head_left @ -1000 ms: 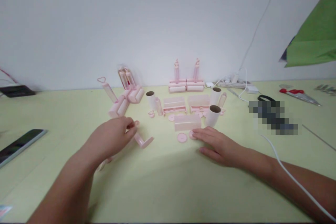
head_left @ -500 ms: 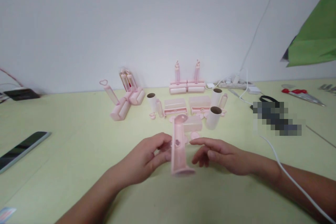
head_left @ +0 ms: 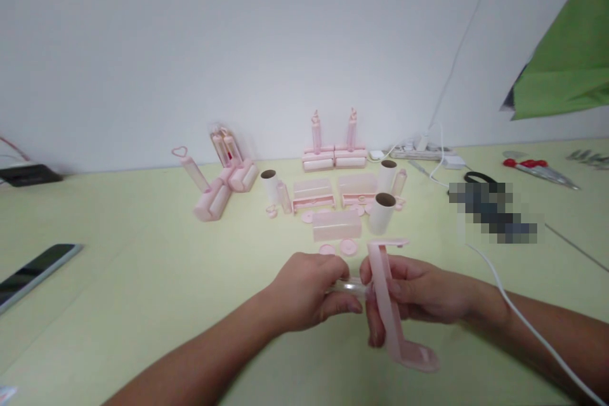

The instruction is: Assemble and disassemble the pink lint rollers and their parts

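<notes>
Closed around a clear handle tube (head_left: 351, 287), my left hand (head_left: 309, 292) grips it level, its far end against a pink plastic roller frame (head_left: 387, 307). The frame stands nearly upright, with a flange at each end. My right hand (head_left: 428, 288) wraps around the frame's middle, where it meets the tube; the exact joint is partly hidden by my fingers. Just beyond the hands lie pink round caps (head_left: 349, 247) and a translucent pink cover (head_left: 337, 225). A white paper roll (head_left: 382, 219) stands upright behind the right hand.
Pink lint rollers (head_left: 212, 200) stand at the back left, others (head_left: 351, 155) by the wall. A phone (head_left: 35, 276) lies at left. At right are a white cable (head_left: 504, 304), a power strip (head_left: 421, 152) and red-handled scissors (head_left: 537, 168).
The frame has moved right and turned, uncovering the clear tube. My right hand, previously apart with fingers extended, has taken hold of the frame; my left hand has shifted right and down.
</notes>
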`<state>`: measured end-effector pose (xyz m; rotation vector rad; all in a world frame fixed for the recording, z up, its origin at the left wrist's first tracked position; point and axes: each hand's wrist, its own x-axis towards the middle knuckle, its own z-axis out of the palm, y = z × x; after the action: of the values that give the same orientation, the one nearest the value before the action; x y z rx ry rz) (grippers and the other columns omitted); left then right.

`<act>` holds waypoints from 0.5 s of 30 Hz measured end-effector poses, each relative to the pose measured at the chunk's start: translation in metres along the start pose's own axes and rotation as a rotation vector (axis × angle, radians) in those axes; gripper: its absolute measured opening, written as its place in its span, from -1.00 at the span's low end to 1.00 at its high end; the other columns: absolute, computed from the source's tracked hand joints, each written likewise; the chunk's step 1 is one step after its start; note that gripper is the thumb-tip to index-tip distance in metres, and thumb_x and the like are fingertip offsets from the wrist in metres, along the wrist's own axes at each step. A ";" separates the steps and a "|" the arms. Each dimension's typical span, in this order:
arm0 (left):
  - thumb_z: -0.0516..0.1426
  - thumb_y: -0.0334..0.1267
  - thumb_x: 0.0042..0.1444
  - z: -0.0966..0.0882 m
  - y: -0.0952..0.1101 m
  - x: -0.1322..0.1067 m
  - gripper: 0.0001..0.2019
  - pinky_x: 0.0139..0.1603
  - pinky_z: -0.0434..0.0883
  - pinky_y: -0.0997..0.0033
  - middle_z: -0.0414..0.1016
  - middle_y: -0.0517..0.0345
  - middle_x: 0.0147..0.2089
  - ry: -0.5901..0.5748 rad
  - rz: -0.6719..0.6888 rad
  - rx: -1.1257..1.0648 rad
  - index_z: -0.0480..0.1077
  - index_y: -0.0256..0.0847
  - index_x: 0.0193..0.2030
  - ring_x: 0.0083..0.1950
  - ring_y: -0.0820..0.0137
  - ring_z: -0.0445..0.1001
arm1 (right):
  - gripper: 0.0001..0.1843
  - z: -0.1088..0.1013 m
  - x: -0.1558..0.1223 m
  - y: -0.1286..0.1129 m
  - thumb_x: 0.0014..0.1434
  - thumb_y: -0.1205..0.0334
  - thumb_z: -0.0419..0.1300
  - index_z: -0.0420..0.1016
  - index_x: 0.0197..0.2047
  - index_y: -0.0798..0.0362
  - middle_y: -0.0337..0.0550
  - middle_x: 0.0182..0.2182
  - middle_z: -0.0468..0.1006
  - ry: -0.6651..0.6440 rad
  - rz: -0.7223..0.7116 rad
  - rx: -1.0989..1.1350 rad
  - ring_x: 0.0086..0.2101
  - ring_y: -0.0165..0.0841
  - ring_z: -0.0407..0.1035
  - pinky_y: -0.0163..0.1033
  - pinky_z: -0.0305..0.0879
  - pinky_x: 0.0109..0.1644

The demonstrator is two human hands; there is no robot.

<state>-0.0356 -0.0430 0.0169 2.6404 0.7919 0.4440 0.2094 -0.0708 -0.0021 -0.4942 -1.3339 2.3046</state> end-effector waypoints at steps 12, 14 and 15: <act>-0.04 0.24 0.26 -0.003 -0.004 -0.001 -0.50 -0.39 0.22 0.44 0.45 0.16 -0.39 -0.032 0.134 0.114 0.38 -0.20 -0.25 -0.38 0.40 0.39 | -0.59 -0.005 0.007 0.009 0.22 -0.07 0.27 0.32 -0.04 0.02 -0.01 -0.23 0.67 -0.098 -0.028 -0.019 -0.21 -0.22 0.58 -0.14 0.39 -0.14; -0.03 0.23 0.25 -0.004 -0.003 -0.002 -0.50 -0.40 0.21 0.44 0.43 0.17 -0.40 -0.037 0.122 0.130 0.39 -0.20 -0.27 -0.39 0.40 0.38 | -0.63 -0.004 0.007 0.009 0.24 -0.03 0.25 0.34 -0.04 0.04 -0.01 -0.24 0.67 -0.084 -0.052 -0.041 -0.22 -0.24 0.58 -0.17 0.39 -0.15; -0.02 0.23 0.25 -0.004 -0.003 -0.002 -0.50 -0.40 0.21 0.44 0.43 0.17 -0.40 -0.036 0.113 0.136 0.39 -0.20 -0.27 -0.39 0.40 0.38 | -0.64 -0.004 0.007 0.009 0.25 -0.02 0.25 0.34 -0.04 0.04 -0.01 -0.24 0.67 -0.075 -0.066 -0.049 -0.23 -0.25 0.59 -0.18 0.39 -0.16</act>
<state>-0.0403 -0.0407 0.0190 2.8217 0.6870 0.3828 0.2035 -0.0679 -0.0123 -0.3761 -1.4238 2.2613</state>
